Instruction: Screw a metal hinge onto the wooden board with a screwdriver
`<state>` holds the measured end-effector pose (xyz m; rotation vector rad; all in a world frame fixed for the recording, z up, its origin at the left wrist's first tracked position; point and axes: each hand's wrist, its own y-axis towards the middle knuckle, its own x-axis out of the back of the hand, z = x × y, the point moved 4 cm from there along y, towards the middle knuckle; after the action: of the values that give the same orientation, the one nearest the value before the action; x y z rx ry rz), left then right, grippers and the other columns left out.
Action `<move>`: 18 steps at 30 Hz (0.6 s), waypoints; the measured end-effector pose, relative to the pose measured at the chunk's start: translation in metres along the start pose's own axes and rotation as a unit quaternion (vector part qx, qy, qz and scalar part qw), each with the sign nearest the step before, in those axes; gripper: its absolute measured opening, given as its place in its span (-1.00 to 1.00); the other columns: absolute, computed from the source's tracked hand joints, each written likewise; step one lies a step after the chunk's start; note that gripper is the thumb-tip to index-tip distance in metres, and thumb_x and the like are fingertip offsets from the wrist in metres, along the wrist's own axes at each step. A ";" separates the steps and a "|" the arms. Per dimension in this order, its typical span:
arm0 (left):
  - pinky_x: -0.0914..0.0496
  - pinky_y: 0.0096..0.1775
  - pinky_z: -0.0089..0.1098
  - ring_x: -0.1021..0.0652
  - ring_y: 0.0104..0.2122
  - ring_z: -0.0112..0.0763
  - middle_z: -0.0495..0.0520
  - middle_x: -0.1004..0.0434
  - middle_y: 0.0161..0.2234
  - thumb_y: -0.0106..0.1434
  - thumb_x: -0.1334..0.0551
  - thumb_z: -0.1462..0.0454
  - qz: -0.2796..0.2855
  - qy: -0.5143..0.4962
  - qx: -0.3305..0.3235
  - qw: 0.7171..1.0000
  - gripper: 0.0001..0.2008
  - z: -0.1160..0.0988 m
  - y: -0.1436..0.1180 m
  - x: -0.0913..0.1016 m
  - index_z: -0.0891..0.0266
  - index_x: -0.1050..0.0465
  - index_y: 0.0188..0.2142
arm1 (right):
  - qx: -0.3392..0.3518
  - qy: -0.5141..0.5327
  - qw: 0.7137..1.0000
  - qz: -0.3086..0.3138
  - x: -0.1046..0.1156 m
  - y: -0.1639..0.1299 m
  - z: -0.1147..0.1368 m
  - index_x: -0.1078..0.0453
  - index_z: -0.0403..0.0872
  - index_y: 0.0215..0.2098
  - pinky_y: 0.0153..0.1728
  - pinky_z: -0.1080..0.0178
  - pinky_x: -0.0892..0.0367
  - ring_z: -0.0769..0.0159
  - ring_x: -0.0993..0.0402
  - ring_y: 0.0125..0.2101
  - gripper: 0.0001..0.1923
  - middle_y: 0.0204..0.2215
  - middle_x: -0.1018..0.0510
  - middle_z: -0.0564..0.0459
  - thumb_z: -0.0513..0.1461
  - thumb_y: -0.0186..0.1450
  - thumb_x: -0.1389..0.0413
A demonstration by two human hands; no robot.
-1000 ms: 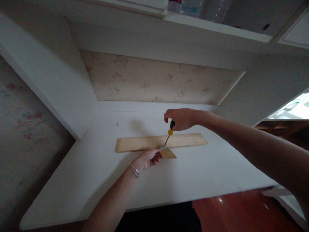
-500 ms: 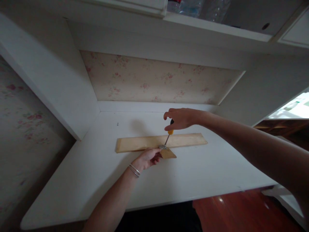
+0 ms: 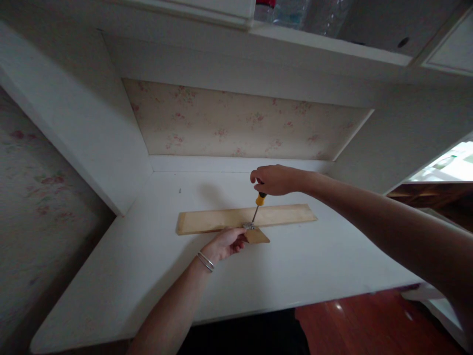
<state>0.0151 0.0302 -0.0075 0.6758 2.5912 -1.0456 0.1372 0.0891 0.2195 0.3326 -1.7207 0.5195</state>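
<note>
Screwdriver (image 3: 258, 206), one, stands tilted with its tip on the single metal bracket (image 3: 249, 225) joining two wooden strips (image 3: 236, 218) on the white bench (image 3: 155, 256). Right hand (image 3: 274, 179) is clenched round its handle; left hand (image 3: 225, 243) pinches the bracket. Driving the screw seems underway; next needs firm, steady downward twisting.

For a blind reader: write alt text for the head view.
A right hand holds a screwdriver upright on a small metal bracket on a wooden board, while the left hand steadies a smaller wood piece on a white desk.
</note>
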 end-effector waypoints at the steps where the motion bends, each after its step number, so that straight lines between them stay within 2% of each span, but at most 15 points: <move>1: -0.08 -0.62 -0.56 -0.28 -0.67 -0.67 -0.03 -0.44 -0.52 0.15 -0.24 0.24 -0.001 -0.001 0.003 1.000 -0.83 0.000 0.000 0.000 0.34 -0.45 -0.33 | 0.027 0.009 1.000 0.000 -0.001 0.000 0.001 -0.35 -0.01 -0.08 -0.33 0.24 -0.21 0.21 -0.42 -0.25 -0.64 -0.12 -0.46 -0.07 -0.11 0.16 -0.05; 3: -0.08 -0.62 -0.56 -0.27 -0.67 -0.67 -0.03 -0.44 -0.52 0.16 -0.23 0.24 -0.003 0.000 0.007 1.000 -0.83 0.000 0.000 0.000 0.34 -0.45 -0.33 | 0.062 0.030 0.998 0.000 -0.001 -0.001 0.002 -0.33 0.00 -0.05 -0.34 0.27 -0.22 0.23 -0.42 -0.25 -0.54 -0.06 -0.43 -0.06 -0.11 0.07 -0.15; 4: -0.08 -0.62 -0.56 -0.27 -0.67 -0.67 -0.02 -0.44 -0.52 0.16 -0.23 0.24 -0.003 0.000 0.006 1.000 -0.83 0.000 0.000 0.000 0.34 -0.45 -0.33 | 0.058 0.034 0.998 0.000 -0.001 -0.001 0.002 -0.33 0.01 -0.04 -0.35 0.27 -0.22 0.22 -0.42 -0.25 -0.51 -0.07 -0.43 -0.06 -0.07 0.06 -0.16; 6: -0.08 -0.62 -0.56 -0.28 -0.66 -0.67 -0.01 -0.45 -0.51 0.16 -0.24 0.23 0.000 0.000 0.000 1.000 -0.82 0.001 0.001 0.001 0.34 -0.46 -0.33 | 0.014 0.019 1.000 -0.001 0.000 -0.002 0.000 -0.35 0.00 -0.08 -0.38 0.24 -0.21 0.18 -0.43 -0.28 -0.55 -0.16 -0.48 -0.06 0.03 0.14 -0.07; 8: -0.09 -0.62 -0.57 -0.29 -0.66 -0.67 -0.01 -0.46 -0.50 0.15 -0.24 0.22 0.004 -0.001 -0.003 1.000 -0.82 0.002 0.003 0.002 0.33 -0.46 -0.33 | -0.018 -0.004 1.000 0.000 0.001 -0.002 -0.001 -0.39 -0.04 -0.17 -0.39 0.22 -0.19 0.17 -0.43 -0.31 -0.63 -0.25 -0.51 -0.08 0.00 0.25 0.06; 11: -0.10 -0.63 -0.57 -0.29 -0.67 -0.67 -0.01 -0.46 -0.50 0.15 -0.24 0.21 0.005 0.002 0.001 1.000 -0.81 0.004 0.005 0.003 0.34 -0.46 -0.34 | 0.036 0.007 0.999 0.005 0.002 -0.002 0.003 -0.39 -0.05 -0.19 -0.36 0.26 -0.19 0.23 -0.42 -0.28 -0.73 -0.18 -0.49 -0.08 -0.14 0.20 -0.01; 13: -0.10 -0.64 -0.57 -0.29 -0.68 -0.67 -0.01 -0.45 -0.50 0.15 -0.23 0.22 0.002 0.002 0.001 1.000 -0.81 0.004 0.006 0.003 0.35 -0.46 -0.33 | 0.061 0.023 0.998 0.002 0.002 -0.002 0.004 -0.36 -0.04 -0.13 -0.36 0.28 -0.20 0.24 -0.41 -0.26 -0.63 -0.12 -0.47 -0.06 -0.11 0.10 -0.11; 16: -0.12 -0.65 -0.58 -0.30 -0.69 -0.68 -0.01 -0.46 -0.51 0.16 -0.23 0.24 -0.003 -0.001 -0.001 1.000 -0.82 0.002 0.004 0.002 0.36 -0.45 -0.33 | 0.005 0.011 1.000 0.000 0.003 -0.002 0.001 -0.37 -0.03 -0.14 -0.39 0.25 -0.19 0.20 -0.42 -0.30 -0.58 -0.22 -0.51 -0.06 0.04 0.15 -0.05; 18: -0.13 -0.65 -0.58 -0.31 -0.69 -0.68 -0.01 -0.46 -0.51 0.15 -0.23 0.24 -0.004 -0.001 -0.003 1.000 -0.82 0.001 0.003 0.001 0.36 -0.46 -0.33 | -0.011 -0.003 1.000 0.007 0.003 -0.003 0.001 -0.39 -0.04 -0.20 -0.39 0.24 -0.18 0.21 -0.42 -0.32 -0.64 -0.27 -0.52 -0.07 -0.01 0.23 0.04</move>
<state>0.0156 0.0312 -0.0106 0.6627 2.5960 -1.0414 0.1369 0.0864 0.2230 0.3066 -1.7338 0.5114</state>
